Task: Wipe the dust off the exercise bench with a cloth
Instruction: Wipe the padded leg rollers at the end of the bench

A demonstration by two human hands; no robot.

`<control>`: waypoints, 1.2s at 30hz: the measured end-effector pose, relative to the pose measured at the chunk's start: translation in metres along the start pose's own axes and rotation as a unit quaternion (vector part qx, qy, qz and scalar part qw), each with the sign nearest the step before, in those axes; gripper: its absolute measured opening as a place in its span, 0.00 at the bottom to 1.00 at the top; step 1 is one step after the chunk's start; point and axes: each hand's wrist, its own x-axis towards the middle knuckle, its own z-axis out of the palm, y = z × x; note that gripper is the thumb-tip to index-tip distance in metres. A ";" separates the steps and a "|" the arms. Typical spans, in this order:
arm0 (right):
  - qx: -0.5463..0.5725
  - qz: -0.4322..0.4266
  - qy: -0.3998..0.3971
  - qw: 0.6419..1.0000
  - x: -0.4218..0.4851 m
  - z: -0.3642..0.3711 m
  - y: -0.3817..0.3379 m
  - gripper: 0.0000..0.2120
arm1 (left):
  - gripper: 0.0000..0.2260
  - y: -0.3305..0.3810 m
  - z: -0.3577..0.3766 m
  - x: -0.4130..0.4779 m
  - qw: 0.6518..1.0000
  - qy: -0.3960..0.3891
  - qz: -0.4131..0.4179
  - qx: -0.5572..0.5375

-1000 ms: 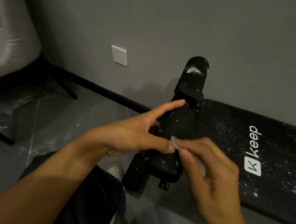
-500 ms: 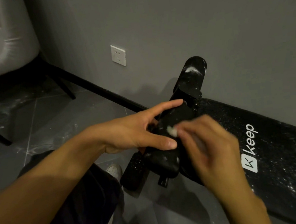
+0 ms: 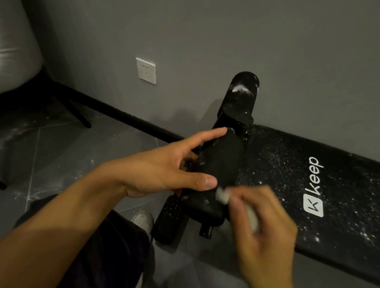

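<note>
L hand (image 3: 163, 169) clamped round foam roller (image 3: 223, 159) at bench (image 3: 343, 198) end, steadying it. R hand (image 3: 261, 225) pinches small white cloth (image 3: 221, 195) against roller's lower part; blurred. Step: wiping roller. Bench lies on floor (image 3: 69, 155) by wall (image 3: 242, 22), specked w/ dust. Next, prob.: cloth onto bench top, long strokes.

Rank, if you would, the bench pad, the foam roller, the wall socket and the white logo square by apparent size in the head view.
1. bench pad, largest by far.
2. foam roller.
3. wall socket and white logo square look alike: tied; the socket is farther off.
</note>
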 end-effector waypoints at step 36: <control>-0.210 -0.115 -0.159 0.958 0.045 -0.030 0.012 0.09 | 0.39 0.003 0.001 0.001 1.000 0.001 -0.015 -0.020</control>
